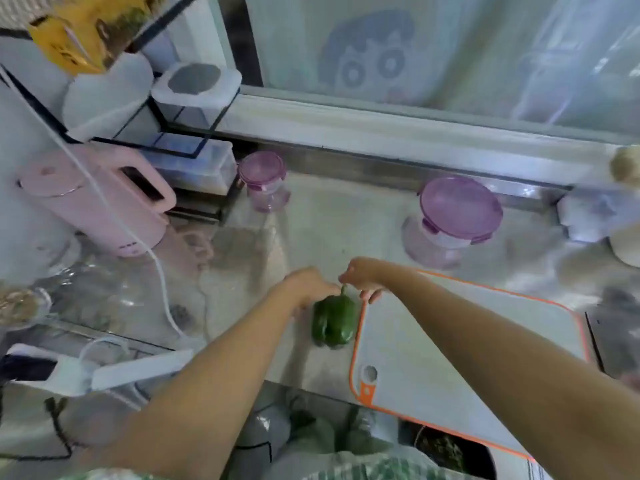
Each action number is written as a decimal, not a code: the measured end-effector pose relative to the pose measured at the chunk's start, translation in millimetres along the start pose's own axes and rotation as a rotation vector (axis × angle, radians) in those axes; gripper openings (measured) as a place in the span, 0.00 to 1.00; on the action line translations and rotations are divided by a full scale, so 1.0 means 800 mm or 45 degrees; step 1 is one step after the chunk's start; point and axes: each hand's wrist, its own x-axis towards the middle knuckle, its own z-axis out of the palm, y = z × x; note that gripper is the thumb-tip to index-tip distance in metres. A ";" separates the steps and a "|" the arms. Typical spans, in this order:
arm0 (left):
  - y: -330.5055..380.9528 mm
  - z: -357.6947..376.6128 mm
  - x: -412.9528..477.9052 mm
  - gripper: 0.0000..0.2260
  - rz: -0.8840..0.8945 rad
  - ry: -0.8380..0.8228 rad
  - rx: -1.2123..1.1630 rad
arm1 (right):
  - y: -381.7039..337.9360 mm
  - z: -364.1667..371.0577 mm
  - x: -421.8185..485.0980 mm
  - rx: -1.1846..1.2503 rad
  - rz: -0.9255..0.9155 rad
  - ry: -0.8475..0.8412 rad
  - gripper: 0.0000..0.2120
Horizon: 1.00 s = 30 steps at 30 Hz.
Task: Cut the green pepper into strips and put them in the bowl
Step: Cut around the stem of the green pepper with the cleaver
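A whole green pepper [334, 322] lies on the grey counter, just left of a white cutting board with an orange rim [467, 362]. My left hand [308, 287] rests against the pepper's upper left side, fingers curled over it. My right hand [363, 275] reaches across the board's corner and pinches the pepper's stem at its top. No knife or bowl shows clearly; the picture is blurred.
Two clear containers with purple lids [265, 181] [453, 220] stand at the back of the counter. A pink kettle [100, 206] with a white cord sits left, under a black wire rack of white tubs [194, 88]. Glassware clutters the left side.
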 end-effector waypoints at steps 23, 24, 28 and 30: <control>0.132 0.185 0.010 0.35 0.348 0.089 -0.109 | 0.231 -0.012 -0.075 0.881 0.073 0.682 0.14; 0.133 0.190 0.013 0.36 0.415 0.109 -0.079 | 0.238 -0.009 -0.079 0.915 0.073 0.710 0.13; 0.140 0.202 0.025 0.40 0.629 0.128 0.048 | 0.266 0.003 -0.091 1.020 0.134 0.718 0.15; 0.146 0.206 0.029 0.39 0.687 0.106 0.161 | 0.283 0.003 -0.096 1.004 0.189 0.756 0.15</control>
